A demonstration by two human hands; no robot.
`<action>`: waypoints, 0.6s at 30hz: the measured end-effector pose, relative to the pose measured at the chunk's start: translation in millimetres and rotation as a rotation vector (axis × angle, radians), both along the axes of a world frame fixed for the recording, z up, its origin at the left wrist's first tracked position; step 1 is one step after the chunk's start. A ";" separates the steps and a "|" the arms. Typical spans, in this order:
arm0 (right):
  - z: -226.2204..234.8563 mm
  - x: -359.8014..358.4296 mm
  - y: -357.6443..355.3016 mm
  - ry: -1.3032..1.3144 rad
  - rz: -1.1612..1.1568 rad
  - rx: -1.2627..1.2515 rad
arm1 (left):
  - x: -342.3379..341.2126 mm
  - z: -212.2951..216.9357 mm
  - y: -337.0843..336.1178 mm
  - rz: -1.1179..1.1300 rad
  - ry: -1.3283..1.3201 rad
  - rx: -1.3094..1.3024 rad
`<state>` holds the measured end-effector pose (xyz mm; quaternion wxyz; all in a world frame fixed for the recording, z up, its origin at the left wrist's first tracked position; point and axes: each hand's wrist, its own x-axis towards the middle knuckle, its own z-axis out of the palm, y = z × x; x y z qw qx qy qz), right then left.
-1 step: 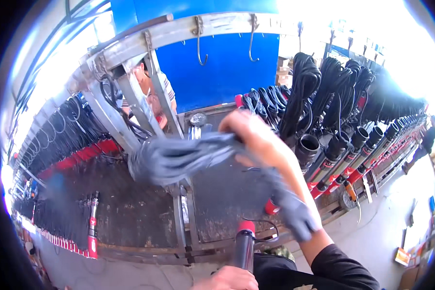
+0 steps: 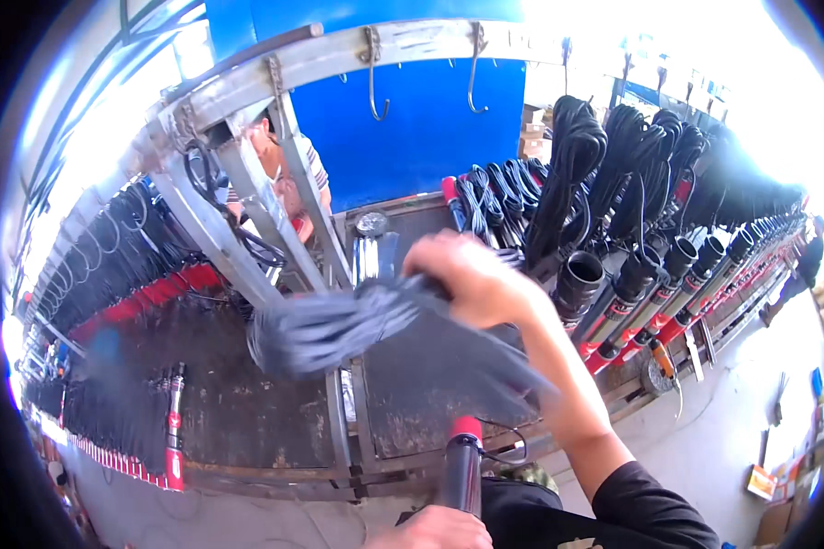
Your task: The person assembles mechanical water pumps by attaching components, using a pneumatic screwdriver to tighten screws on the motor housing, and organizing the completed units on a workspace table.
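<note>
Head view. Workshop setting: worn dark metal table [image 2: 247, 412] beneath a steel frame with empty hooks [image 2: 375, 87], blue panel [image 2: 412, 137] behind; another person partly hidden behind the frame's slanted struts.

Item, right hand [image 2: 471, 279]: mine, raised over the table, closed around a bundle of dark cable [image 2: 339, 325] that streamed leftward, blurred with motion. The loose strands fanned out above the table, not resting on it.

Item, left hand [image 2: 435, 531]: at the lower edge, only partly visible; it sat at the base of a black cylinder with a red cap [image 2: 464, 462] standing upright just before me. Whether it gripped the cylinder I could not tell.

Item, stock: rows of like black-and-red cylinders [image 2: 632, 293] lay to the right, coiled black cables [image 2: 572, 156] hung over them; more along the far left.

Risk, as I judged it: the swinging cable could snag the frame or hooks, or whip the upright cylinder over if my lower hand held it loosely.
</note>
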<state>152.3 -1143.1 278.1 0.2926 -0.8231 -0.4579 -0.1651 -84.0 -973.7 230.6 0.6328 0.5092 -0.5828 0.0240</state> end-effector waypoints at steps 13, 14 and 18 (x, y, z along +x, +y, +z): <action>-273.5 -172.6 -53.7 2.044 -0.143 1.005 | -38.1 -52.7 33.4 0.884 0.014 -0.448; -262.4 -151.1 -32.7 1.782 -0.212 1.059 | -42.9 -60.9 36.4 0.915 -0.028 -0.488; -174.1 -72.3 86.1 1.094 -0.009 0.955 | -65.1 -64.6 35.1 1.069 0.043 -0.476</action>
